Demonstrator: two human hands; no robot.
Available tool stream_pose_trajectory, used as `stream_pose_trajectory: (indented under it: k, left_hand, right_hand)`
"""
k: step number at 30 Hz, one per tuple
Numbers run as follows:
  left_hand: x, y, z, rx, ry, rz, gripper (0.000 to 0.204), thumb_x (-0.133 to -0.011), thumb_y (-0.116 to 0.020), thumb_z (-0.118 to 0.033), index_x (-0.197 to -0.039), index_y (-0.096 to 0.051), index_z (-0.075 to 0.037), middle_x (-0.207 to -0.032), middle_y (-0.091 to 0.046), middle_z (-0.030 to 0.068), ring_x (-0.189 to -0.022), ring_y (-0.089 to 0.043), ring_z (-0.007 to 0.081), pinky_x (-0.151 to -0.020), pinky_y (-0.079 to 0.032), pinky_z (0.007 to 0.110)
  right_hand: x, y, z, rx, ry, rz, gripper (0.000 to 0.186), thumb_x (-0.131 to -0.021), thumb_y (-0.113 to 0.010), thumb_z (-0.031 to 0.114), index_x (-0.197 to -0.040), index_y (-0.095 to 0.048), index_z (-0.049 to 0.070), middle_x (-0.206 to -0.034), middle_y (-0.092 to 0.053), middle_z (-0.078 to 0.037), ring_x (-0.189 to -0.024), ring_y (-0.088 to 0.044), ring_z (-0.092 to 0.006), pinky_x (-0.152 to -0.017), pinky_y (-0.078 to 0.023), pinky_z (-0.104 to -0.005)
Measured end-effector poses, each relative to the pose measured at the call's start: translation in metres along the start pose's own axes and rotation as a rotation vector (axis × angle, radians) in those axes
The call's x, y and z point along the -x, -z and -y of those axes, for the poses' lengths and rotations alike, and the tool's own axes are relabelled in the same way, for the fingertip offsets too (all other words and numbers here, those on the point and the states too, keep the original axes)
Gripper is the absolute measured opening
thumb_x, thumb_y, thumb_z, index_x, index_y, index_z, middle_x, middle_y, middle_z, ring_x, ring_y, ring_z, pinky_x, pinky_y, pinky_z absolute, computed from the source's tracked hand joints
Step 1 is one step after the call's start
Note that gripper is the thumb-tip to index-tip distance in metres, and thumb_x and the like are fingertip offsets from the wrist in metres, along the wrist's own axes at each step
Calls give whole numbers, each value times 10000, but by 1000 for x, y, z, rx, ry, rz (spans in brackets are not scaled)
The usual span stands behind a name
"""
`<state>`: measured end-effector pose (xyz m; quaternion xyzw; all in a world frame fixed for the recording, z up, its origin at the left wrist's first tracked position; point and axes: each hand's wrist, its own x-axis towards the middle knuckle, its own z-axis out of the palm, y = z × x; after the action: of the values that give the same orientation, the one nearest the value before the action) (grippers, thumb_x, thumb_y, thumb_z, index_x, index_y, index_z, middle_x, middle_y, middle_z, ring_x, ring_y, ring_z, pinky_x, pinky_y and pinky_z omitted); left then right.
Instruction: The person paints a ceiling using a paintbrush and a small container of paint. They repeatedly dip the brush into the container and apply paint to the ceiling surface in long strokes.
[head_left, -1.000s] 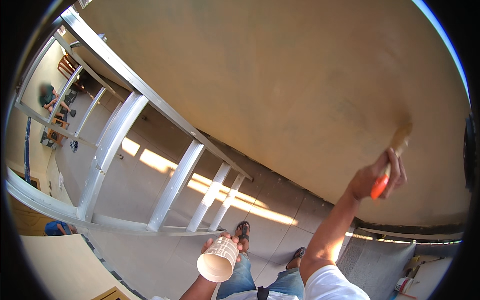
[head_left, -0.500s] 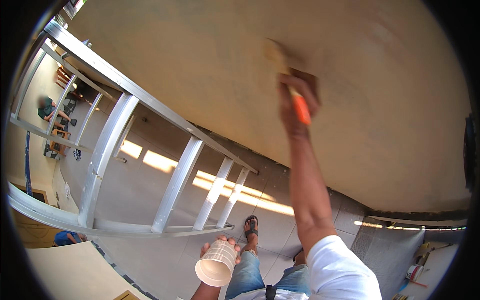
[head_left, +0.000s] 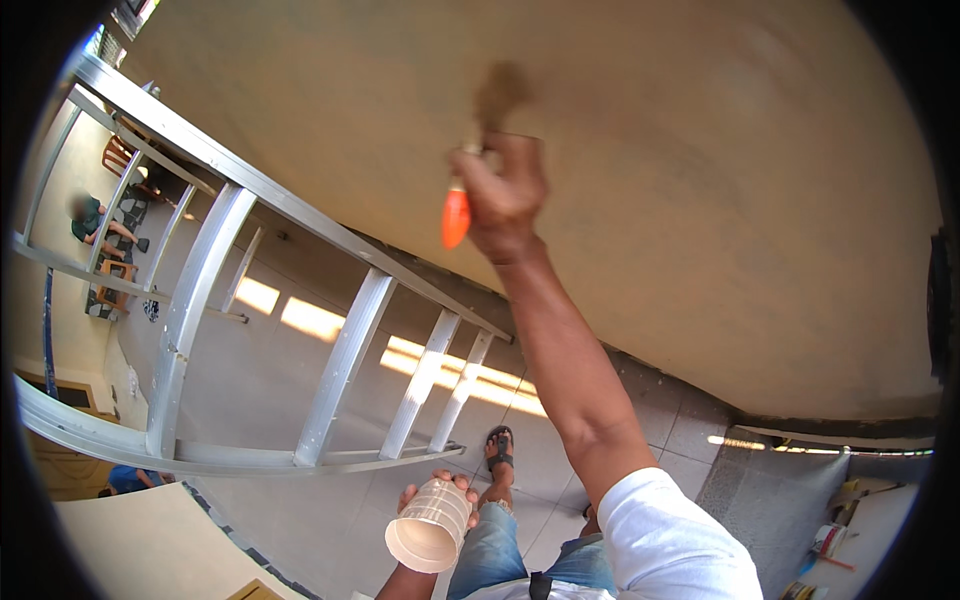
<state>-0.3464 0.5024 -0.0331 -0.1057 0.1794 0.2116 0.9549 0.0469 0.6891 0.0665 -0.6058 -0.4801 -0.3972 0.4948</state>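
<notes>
Our right hand [head_left: 505, 190] is clenched around a paintbrush [head_left: 478, 150] in the upper middle of the frame; its long axis runs from the orange handle tip at lower left up to the blurred bristles, which meet the tan wall [head_left: 700, 200] directly above the grip. Our left hand [head_left: 440, 500], at the bottom centre, wraps a pale plastic cup [head_left: 430, 525] turned mouth toward us. Its contents cannot be made out, and an aluminium ladder [head_left: 340, 370] leans on the wall across the left.
</notes>
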Motion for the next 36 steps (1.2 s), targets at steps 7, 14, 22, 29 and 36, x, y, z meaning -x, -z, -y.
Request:
stream_pose_trajectory:
  k: [7,14,22,29,36]
  left_hand:
    - [-1,-4,2,-7,11,16,513,-1015,-560,-488,-1284,-563,-51,-1242,-525,177,-1186,-513,376,-835,-563,544]
    - [-12,-10,8,7,114,25,521,-1027,-537,-489,-1302,-550,-47,-1256,-516,187,-1206,-498,387,-847,-575,548]
    - [-4,-3,-1,-19,51,76,525,-1029,-533,-503,-1324,-543,-68,-1277,-517,166,-1212,-499,371,-856,-558,538]
    - [-13,-13,5,-36,81,165,543,-1038,-520,-516,-1369,-526,-86,-1330,-503,151,-1245,-480,357,-876,-542,526]
    - [-22,-16,21,4,175,149,540,-1036,-531,-512,-1356,-527,-77,-1313,-509,163,-1247,-483,367,-872,-544,527]
  right_hand:
    - [-40,92,-31,-211,-450,-139,160,-829,-746,-40,-894,-760,105,-914,-716,-25,-951,-661,-224,-805,-546,-353]
    - [-11,282,-58,881,-131,-300,164,-845,-758,-98,-922,-752,46,-973,-702,-24,-968,-646,-234,-847,-534,-373]
    - [-38,61,-4,136,-65,-152,264,-734,-832,-3,-958,-792,130,-1013,-659,-89,-919,-646,-246,-706,-533,-364]
    - [-92,129,-33,-110,-162,-130,227,-780,-819,-27,-938,-783,132,-937,-701,-64,-967,-675,-230,-785,-549,-341]
    - [-99,325,-76,600,-201,-515,97,-894,-714,-64,-971,-747,-17,-1031,-670,-92,-980,-674,-222,-812,-609,-329]
